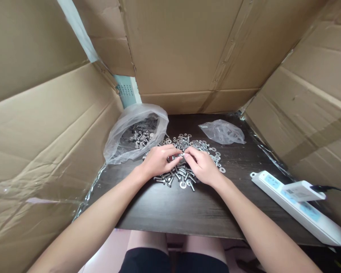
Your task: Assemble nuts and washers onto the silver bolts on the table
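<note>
My left hand (161, 159) and my right hand (203, 165) meet over a pile of loose metal hardware. Pinched between the fingertips of both is a small silver bolt (182, 154); the fingers partly cover it, so I cannot tell whether a nut or washer sits on it. Several bolts (170, 180) lie below and between my hands. Flat washers (222, 170) and nuts spread behind and to the right of the fingers. One bolt at the near edge of the pile lies beside a washer (183, 185).
An open plastic bag (113, 148) with assembled-looking bolts inside stands at the back left. A smaller clear bag (223, 132) lies at the back right. A white power strip (295, 208) with a plugged-in adapter is on the right. Cardboard walls (182, 49) surround the dark table (170, 212).
</note>
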Demonstrator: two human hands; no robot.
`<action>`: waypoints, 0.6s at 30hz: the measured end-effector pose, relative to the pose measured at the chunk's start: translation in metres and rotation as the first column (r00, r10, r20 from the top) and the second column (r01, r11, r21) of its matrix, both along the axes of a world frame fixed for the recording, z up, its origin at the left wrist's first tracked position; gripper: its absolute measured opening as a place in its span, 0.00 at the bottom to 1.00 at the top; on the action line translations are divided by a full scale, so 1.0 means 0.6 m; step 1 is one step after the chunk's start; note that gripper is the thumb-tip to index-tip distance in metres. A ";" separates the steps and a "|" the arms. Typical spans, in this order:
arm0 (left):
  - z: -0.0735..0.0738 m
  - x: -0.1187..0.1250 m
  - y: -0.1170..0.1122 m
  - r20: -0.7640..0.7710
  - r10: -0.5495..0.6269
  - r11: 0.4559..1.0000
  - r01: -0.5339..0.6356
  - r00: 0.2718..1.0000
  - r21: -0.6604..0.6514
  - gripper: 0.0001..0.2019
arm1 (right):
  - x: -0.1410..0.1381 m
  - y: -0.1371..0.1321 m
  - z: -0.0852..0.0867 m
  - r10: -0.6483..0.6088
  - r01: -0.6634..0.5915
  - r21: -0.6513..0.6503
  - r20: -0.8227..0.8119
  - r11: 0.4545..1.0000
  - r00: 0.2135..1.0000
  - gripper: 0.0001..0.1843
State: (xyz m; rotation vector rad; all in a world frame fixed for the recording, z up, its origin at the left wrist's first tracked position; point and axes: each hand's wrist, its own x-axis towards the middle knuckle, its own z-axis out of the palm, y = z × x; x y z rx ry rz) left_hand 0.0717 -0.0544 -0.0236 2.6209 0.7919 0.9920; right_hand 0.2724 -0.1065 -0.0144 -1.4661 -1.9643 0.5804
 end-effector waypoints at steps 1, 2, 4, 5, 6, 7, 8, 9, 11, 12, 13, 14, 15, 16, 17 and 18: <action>0.000 0.000 0.000 -0.002 0.002 1.000 -0.002 1.000 0.006 0.11 | 0.000 0.000 0.000 -0.001 0.001 0.000 0.003 1.000 1.000 0.12; 0.000 0.000 0.000 -0.004 0.003 1.000 -0.003 1.000 0.012 0.11 | 0.000 0.001 0.000 -0.004 0.004 0.001 0.008 1.000 1.000 0.13; 0.000 -0.001 0.000 -0.009 0.000 1.000 0.000 1.000 0.017 0.11 | -0.001 0.001 -0.001 -0.008 0.008 0.002 0.020 1.000 1.000 0.14; 0.000 -0.001 0.000 -0.011 -0.002 1.000 0.002 1.000 0.017 0.11 | -0.001 0.001 -0.001 -0.008 0.008 0.003 0.023 1.000 1.000 0.14; 0.000 -0.001 0.000 -0.013 -0.003 1.000 0.004 1.000 0.016 0.11 | -0.001 0.001 -0.001 -0.007 0.007 0.003 0.024 1.000 1.000 0.15; 0.000 -0.001 0.000 -0.015 -0.004 1.000 0.004 1.000 0.015 0.11 | -0.001 0.001 -0.001 -0.005 0.005 0.004 0.024 1.000 1.000 0.15; 0.001 -0.001 0.000 -0.016 -0.004 1.000 0.005 1.000 0.014 0.11 | -0.001 0.001 -0.001 -0.004 0.004 0.006 0.022 1.000 1.000 0.15; 0.001 -0.001 0.000 -0.015 -0.004 1.000 0.004 1.000 0.013 0.11 | -0.002 0.001 -0.001 -0.003 0.002 0.008 0.020 1.000 1.000 0.15; 0.002 -0.001 -0.001 -0.013 -0.003 1.000 0.003 1.000 0.007 0.10 | -0.002 0.001 0.001 -0.002 0.001 0.012 0.017 1.000 1.000 0.16; 0.002 -0.001 -0.001 -0.014 -0.002 1.000 0.002 1.000 0.003 0.10 | -0.003 0.001 0.002 -0.001 0.001 0.013 0.016 1.000 1.000 0.15; 0.002 -0.001 -0.001 -0.015 0.000 1.000 0.000 1.000 -0.001 0.10 | -0.003 0.001 0.003 -0.001 0.000 0.014 0.013 1.000 1.000 0.15; 0.003 -0.002 -0.001 -0.017 0.002 1.000 -0.002 1.000 -0.004 0.10 | -0.003 0.001 0.004 0.001 -0.001 0.014 0.010 1.000 1.000 0.14; 0.003 -0.002 -0.001 -0.019 0.002 1.000 -0.002 1.000 -0.008 0.10 | -0.003 0.000 0.005 0.003 -0.003 0.014 0.006 1.000 1.000 0.13; 0.003 -0.002 -0.001 -0.022 0.002 1.000 -0.002 1.000 -0.012 0.10 | -0.003 0.000 0.005 0.005 -0.005 0.015 0.001 1.000 1.000 0.12; 0.004 -0.002 -0.001 -0.024 0.001 1.000 -0.001 1.000 -0.015 0.10 | -0.002 0.000 0.005 0.009 -0.009 0.016 -0.006 1.000 1.000 0.10; 0.004 -0.002 -0.001 -0.026 0.001 1.000 -0.001 1.000 -0.016 0.10 | -0.002 -0.001 0.003 0.012 -0.012 0.018 -0.013 1.000 1.000 0.08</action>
